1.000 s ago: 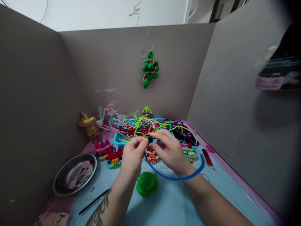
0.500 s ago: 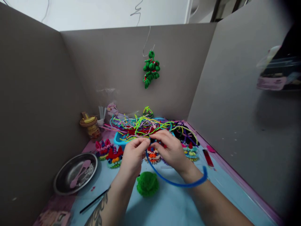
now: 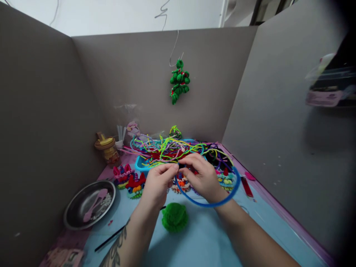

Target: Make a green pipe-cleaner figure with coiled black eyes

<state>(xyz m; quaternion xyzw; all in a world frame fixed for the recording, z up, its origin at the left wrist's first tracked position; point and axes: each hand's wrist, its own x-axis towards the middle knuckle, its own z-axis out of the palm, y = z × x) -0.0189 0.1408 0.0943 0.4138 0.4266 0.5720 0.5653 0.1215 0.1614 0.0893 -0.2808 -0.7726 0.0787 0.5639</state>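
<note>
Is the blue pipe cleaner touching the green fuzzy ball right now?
Apart. The head view shows a strip of light blue tabletop between the blue pipe cleaner's curve and the green fuzzy ball.

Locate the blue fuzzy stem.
In the head view, the blue fuzzy stem loops out from between the left hand and right hand, in front of the right forearm and right of the green fuzzy ball.

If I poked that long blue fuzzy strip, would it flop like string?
Probably not: the blue fuzzy strip sweeps around with its far end curling up, so it seems stiff yet bendy, maybe springy. It's thin, so it's likely very light. Its fuzzy-looking surface probably wouldn't feel slippery.
</note>
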